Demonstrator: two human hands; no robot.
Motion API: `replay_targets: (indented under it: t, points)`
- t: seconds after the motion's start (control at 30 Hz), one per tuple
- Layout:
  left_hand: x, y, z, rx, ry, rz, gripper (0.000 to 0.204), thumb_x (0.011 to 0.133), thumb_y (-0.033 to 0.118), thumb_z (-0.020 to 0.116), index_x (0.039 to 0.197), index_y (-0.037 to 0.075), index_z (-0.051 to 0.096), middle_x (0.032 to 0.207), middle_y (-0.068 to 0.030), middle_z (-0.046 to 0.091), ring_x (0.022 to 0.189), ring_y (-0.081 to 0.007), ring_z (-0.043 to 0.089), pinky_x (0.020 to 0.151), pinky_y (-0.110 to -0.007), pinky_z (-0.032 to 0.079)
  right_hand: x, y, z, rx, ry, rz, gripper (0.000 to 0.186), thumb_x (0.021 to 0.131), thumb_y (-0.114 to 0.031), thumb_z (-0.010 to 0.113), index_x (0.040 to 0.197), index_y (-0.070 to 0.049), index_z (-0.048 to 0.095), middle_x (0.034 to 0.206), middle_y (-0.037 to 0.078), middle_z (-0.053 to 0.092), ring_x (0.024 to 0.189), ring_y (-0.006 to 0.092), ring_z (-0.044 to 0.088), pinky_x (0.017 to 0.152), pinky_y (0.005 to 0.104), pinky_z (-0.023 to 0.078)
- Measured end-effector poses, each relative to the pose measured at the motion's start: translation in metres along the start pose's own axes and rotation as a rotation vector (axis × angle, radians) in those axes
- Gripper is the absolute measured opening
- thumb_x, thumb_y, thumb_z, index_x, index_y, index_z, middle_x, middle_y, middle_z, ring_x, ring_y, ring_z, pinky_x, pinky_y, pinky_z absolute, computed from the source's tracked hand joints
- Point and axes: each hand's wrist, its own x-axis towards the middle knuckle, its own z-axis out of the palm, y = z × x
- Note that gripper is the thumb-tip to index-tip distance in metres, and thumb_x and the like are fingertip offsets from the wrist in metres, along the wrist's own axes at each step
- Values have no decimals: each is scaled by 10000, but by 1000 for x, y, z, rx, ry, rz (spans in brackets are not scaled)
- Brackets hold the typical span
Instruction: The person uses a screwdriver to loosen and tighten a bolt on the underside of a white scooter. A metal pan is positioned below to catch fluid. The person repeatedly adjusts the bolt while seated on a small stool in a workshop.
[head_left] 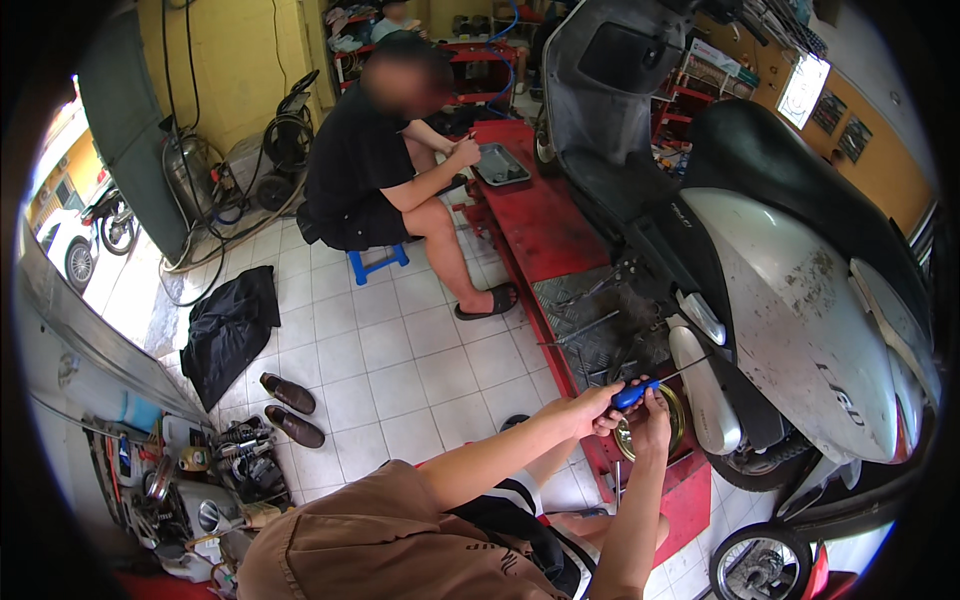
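Note:
A screwdriver (634, 394) with a blue handle is between my two hands, over the red lift platform. The fingers of my left hand (594, 408) are closed on the rear of the handle. My right hand (654, 424) pinches the handle nearer the shaft. The thin shaft slants up and right to the lower side of the silver-grey scooter (780, 270); whether its tip touches the body cannot be made out. Just below the tool, a white cover (700, 390) runs along the scooter's lower side. Beneath my hands lies a round gold-coloured dish (680, 418), partly hidden by my right hand.
The red lift platform (545, 225) bears a grey tray (500, 165) and loose tools (597, 328). Beyond it a person in black (350, 150) sits on a blue stool (378, 262). Brown shoes (295, 427), a black cloth (232, 330) and piled parts (200, 500) lie at left.

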Motion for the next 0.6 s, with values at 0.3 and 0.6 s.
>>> replay_targets:
  t: [0.3,0.6]
  points:
    - [-8,-7,35,1307,517,779,390,921,313,556,1064,-49,582,819,-259,649,781,-415,650,663,-450,500,19,-2,-47,-8,-11,-60,79,918,-105,607,915,-26,602,775,25,597,673,103,539,621,232,449]
    - [9,-5,2,331,268,257,415,985,449,428,824,85,547,616,19,498,482,-54,407,392,-216,301,11,-5,-20,-55,-66,24,162,936,-88,547,1072,-12,592,931,50,637,716,102,529,711,245,475]
